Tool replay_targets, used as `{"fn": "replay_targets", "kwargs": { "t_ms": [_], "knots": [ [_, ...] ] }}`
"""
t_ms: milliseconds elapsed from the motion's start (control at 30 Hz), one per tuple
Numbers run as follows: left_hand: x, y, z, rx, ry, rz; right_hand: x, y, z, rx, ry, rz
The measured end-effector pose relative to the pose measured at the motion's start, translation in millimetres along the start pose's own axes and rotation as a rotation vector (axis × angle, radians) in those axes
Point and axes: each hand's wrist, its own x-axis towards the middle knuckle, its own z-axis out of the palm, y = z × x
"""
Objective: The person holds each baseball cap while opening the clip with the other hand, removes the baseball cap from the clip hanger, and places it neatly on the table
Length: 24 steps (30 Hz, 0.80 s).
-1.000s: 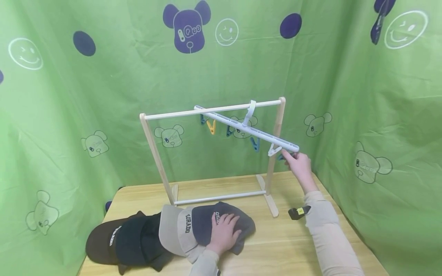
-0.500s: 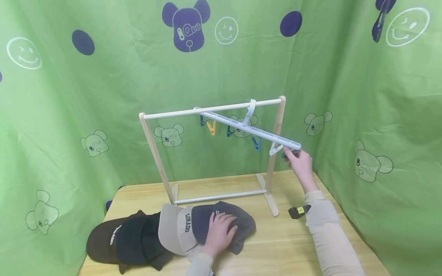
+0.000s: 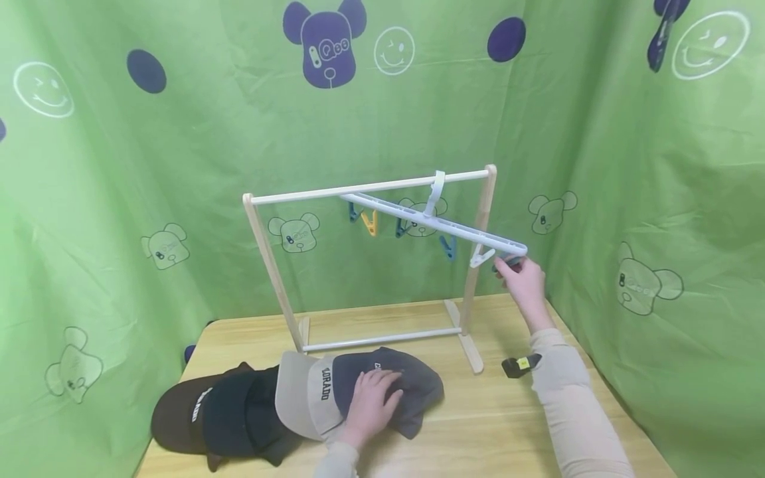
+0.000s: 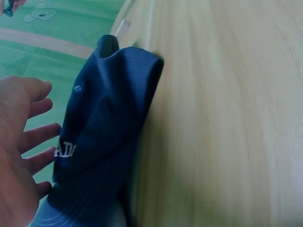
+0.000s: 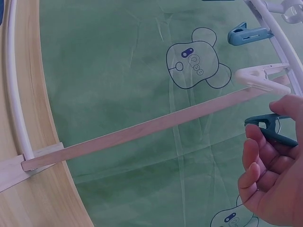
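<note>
In the head view my right hand (image 3: pixel 524 284) is at the right end of a pale blue clip hanger (image 3: pixel 460 230). Its thumb and fingers pinch a dark teal clip (image 5: pixel 271 126), as the right wrist view shows. The hanger's hook (image 3: pixel 437 192) sits over the rack's top bar, and the hanger slants down to the right. My left hand (image 3: pixel 369 406) lies loosely at a navy cap (image 3: pixel 418 388), fingers spread and relaxed. In the left wrist view the fingertips are right at the cap's lettering (image 4: pixel 65 150).
A wooden rack (image 3: pixel 382 344) stands at the table's back. Left of the navy cap lie a beige cap (image 3: pixel 295 392), a black cap (image 3: pixel 230 415) and a brown cap (image 3: pixel 173 415), overlapping in a row. Other clips, including a yellow clip (image 3: pixel 370 224) and a white clip (image 3: pixel 480 257), hang from the hanger.
The right hand has drawn the hanger's right end slightly right and up, and the hanger has turned a little. The left hand has slid slightly left and down along the navy cap.
</note>
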Motion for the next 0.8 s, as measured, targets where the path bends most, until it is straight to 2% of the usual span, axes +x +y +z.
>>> {"fn": "replay_targets", "kwargs": {
  "t_ms": [233,400,567,800],
  "knots": [
    [-4.4,-4.6,-13.5,-0.048,-0.008,-0.035,-0.5,1.2,-2.6,0.019,-0.011,0.016],
    [-5.7,-3.0,-26.0,-0.097,0.020,-0.053,0.7,6.1,-4.1,0.009,0.022,0.032],
    [-8.7,-4.4,-31.1,-0.103,0.038,-0.058,-1.7,10.0,-5.6,-0.008,0.043,0.051],
    [-14.1,-10.7,-35.8,-0.091,0.053,-0.066,-8.3,10.4,-5.6,-0.010,0.013,0.051]
  ]
}}
